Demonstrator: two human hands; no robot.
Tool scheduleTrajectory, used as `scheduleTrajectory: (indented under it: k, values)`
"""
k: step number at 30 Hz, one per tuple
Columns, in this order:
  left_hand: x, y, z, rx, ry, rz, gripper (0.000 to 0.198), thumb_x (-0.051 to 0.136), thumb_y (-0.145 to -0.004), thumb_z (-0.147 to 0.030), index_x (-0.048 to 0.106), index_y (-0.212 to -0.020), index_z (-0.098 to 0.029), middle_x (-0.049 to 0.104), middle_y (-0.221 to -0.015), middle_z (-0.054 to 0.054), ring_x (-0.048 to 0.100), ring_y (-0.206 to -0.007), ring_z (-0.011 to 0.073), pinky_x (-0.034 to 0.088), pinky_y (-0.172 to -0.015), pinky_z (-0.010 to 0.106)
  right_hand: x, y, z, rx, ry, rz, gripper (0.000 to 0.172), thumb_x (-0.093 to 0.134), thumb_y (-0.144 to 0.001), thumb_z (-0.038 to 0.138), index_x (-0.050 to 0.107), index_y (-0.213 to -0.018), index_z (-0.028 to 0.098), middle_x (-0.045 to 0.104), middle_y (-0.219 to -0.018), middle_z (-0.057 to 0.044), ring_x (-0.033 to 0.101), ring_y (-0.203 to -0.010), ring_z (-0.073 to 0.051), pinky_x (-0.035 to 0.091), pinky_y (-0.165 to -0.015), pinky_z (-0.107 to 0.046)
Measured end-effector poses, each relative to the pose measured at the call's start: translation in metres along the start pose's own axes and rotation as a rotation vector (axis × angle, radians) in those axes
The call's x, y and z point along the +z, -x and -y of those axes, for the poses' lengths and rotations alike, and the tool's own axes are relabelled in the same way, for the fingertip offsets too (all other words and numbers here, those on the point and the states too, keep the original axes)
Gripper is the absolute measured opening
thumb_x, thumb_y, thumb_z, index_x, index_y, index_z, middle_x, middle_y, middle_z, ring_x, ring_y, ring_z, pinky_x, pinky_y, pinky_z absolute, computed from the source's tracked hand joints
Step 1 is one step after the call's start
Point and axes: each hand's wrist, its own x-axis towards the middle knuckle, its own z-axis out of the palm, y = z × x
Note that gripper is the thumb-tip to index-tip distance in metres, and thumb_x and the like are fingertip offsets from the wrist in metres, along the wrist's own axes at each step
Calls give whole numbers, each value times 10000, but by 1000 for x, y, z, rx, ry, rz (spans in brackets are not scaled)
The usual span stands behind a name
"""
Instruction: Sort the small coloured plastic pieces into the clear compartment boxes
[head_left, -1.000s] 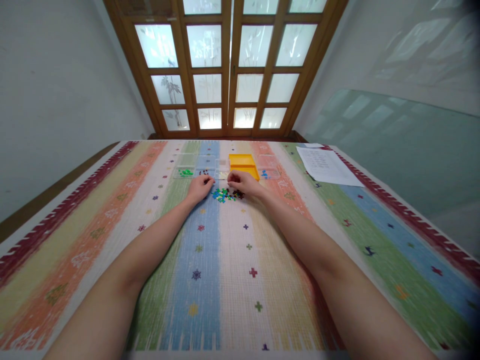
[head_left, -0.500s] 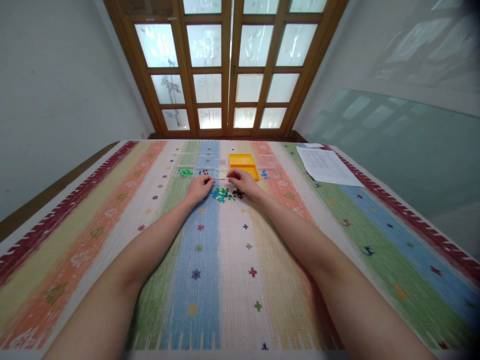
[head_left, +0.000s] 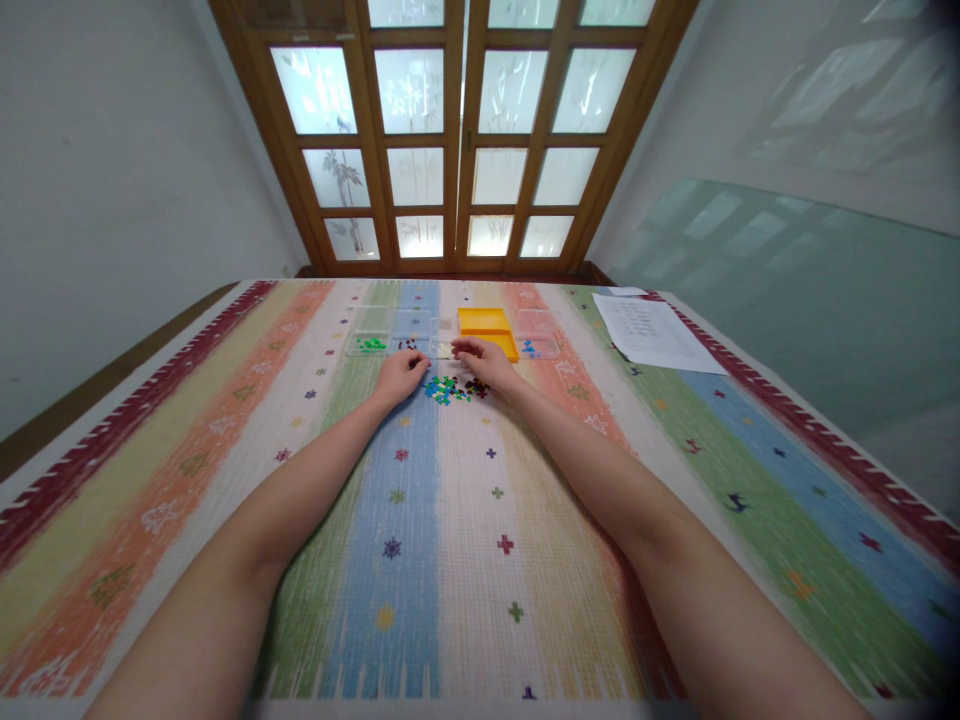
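Note:
My left hand (head_left: 403,376) rests on the cloth just left of a pile of small mixed-colour pieces (head_left: 448,390), its fingers pinched together; whatever they hold is too small to make out. My right hand (head_left: 484,362) hovers over the near edge of a clear compartment holding pale pieces (head_left: 443,350), thumb and fingers slightly apart. Green pieces (head_left: 372,345) and dark red pieces (head_left: 407,345) lie in clear boxes beyond my left hand. To the right of my right hand, blue pieces (head_left: 530,348) sit in another clear box.
An open yellow box (head_left: 484,320) stands just behind my right hand, partly covered by it. Printed papers (head_left: 654,332) lie at the table's far right. A striped cloth (head_left: 472,590) covers the table, and wood-framed glass doors (head_left: 420,180) stand beyond it.
My right hand's fingers have parted slightly and shifted a little to the left and away, over the pale pieces. The left hand has stayed where it was.

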Motion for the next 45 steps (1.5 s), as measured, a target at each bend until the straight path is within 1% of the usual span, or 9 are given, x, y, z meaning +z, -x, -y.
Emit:
scheduleTrajectory:
  k: [9, 12, 15, 19, 22, 26, 32, 40, 45]
  values:
    - [1, 0, 2, 24, 6, -8, 262, 564, -938, -368, 769, -896, -209, 772, -940, 66, 675, -902, 242, 496, -829, 347, 1, 5, 15, 75, -72, 92, 482, 627, -930, 276, 625, -1409, 225, 686, -1333, -115, 667, -1105, -197, 586, -892, -336]
    - [1, 0, 1, 13, -5, 4, 269, 563, -942, -383, 771, -899, -217, 773, -940, 61, 673, -898, 238, 500, -839, 342, 2, 3, 16, 83, -104, 94, 483, 605, -940, 293, 614, -1421, 247, 664, -1377, -108, 659, -1117, -194, 588, -890, -337]
    - [1, 0, 1, 1, -13, 8, 263, 565, -940, -386, 767, -902, -221, 774, -947, 58, 669, -908, 239, 498, -841, 339, -2, -1, 12, 50, -106, 62, 396, 597, -928, 316, 670, -1310, 243, 688, -1316, -91, 670, -1074, -187, 583, -855, -322]
    - [1, 0, 2, 11, -4, -2, 247, 573, -930, -371, 760, -891, -214, 772, -952, 60, 669, -914, 240, 488, -844, 343, -20, -5, 17, 65, 52, 80, 256, 560, -915, 312, 716, -1073, 185, 735, -1038, -66, 679, -890, -174, 546, -752, -281]
    - [2, 0, 2, 18, -1, -6, 253, 574, -931, -370, 761, -893, -204, 767, -944, 63, 670, -908, 241, 487, -842, 347, -39, -5, 29, 81, 296, 248, 185, 574, -868, 249, 711, -955, 163, 707, -853, -32, 626, -741, -151, 479, -683, -252]
    - [2, -1, 3, 16, -13, 12, 265, 568, -938, -371, 764, -901, -196, 768, -951, 63, 672, -918, 238, 497, -860, 345, -58, -3, 42, 91, 625, 508, 146, 633, -814, 208, 715, -931, 177, 699, -822, -12, 587, -702, -137, 396, -641, -238]
    - [3, -1, 5, 17, -25, 13, 262, 566, -941, -376, 762, -905, -205, 770, -955, 55, 670, -919, 233, 497, -855, 336, -62, -1, 45, 168, 803, 602, 173, 658, -801, 163, 721, -959, 197, 724, -893, -17, 608, -748, -148, 370, -638, -242]
    - [3, -1, 8, 34, -19, 7, 263, 567, -938, -374, 766, -902, -205, 768, -958, 60, 672, -925, 237, 493, -858, 340, -57, 2, 47, 193, 851, 576, 168, 648, -806, 118, 734, -926, 200, 744, -892, -26, 626, -769, -166, 365, -636, -255]
    - [3, -2, 6, 36, -21, 18, 267, 564, -941, -375, 763, -902, -202, 769, -953, 60, 673, -921, 237, 495, -851, 340, -50, 1, 42, 185, 923, 483, 99, 670, -818, 154, 735, -881, 196, 749, -890, -51, 618, -750, -178, 346, -620, -271]
